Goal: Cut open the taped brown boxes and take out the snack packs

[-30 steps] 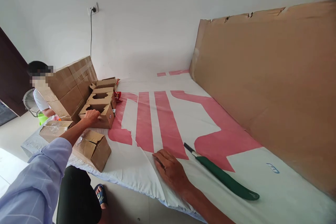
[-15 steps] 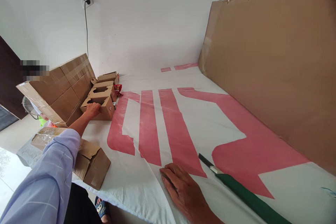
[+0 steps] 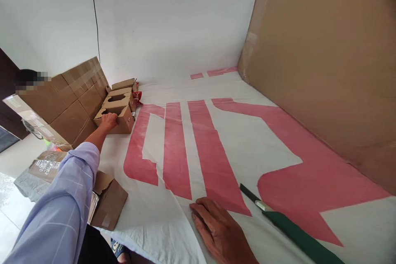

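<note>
Left hand [image 3: 109, 120] reaches out at arm's length, fingers curled over the near top edge of the nearest small open carton [image 3: 119, 116]; its grip is closed on that edge. This carton stands at the front of a short row of like cartons [image 3: 121, 95], hard against a stack of large taped boxes [image 3: 66, 103], on the far left part of a white sheet with red markings [image 3: 192, 152]. Right hand [image 3: 221, 233] lies flat and open on the sheet, holding nothing, just left of a green-handled knife [image 3: 291, 233] with its blade bared. Another carton [image 3: 108, 204] sits at the sheet's near edge, flaps loose. Risks, as judged: a one-edge hold at full reach may tip or tear the carton; the right hand, shifting sideways, could meet the blade.
</note>
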Tool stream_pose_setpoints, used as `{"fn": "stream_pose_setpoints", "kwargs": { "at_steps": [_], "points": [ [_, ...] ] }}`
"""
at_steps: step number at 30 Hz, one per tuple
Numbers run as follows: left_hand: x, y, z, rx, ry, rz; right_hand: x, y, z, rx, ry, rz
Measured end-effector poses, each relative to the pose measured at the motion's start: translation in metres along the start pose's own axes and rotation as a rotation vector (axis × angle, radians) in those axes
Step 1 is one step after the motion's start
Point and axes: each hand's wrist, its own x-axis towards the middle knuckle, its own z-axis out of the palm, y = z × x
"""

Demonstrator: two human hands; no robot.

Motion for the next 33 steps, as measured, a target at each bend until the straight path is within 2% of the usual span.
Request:
{"fn": "stream_pose_setpoints", "kwargs": {
  "at_steps": [4, 8, 14, 18, 21, 25, 29, 33],
  "points": [
    [-0.018, -0.001, -0.002, 0.012, 0.016, 0.022, 0.001, 0.0, -0.002, -0.027, -0.004, -0.039],
    [-0.044, -0.011, -0.018, 0.01, 0.04, 0.059, -0.002, 0.003, -0.001, 0.003, -0.024, -0.048],
    [-0.098, -0.053, -0.052, -0.071, 0.054, 0.11, -0.007, 0.009, 0.006, 0.04, -0.079, -0.036],
    [-0.154, -0.086, -0.058, -0.19, 0.022, 0.114, -0.009, 0.013, 0.011, 0.059, -0.08, -0.021],
    [-0.203, -0.106, -0.048, -0.241, -0.013, 0.102, -0.009, 0.015, 0.013, 0.082, -0.102, -0.002],
    [-0.264, -0.12, -0.021, -0.298, 0.001, 0.088, -0.008, 0.016, 0.014, 0.111, -0.13, 0.037],
    [-0.305, -0.117, 0.008, -0.327, 0.046, 0.053, -0.006, 0.013, 0.011, 0.121, -0.134, 0.061],
    [-0.324, -0.101, 0.024, -0.333, 0.084, -0.029, -0.004, 0.01, 0.007, 0.121, -0.145, 0.066]
  ]
}}
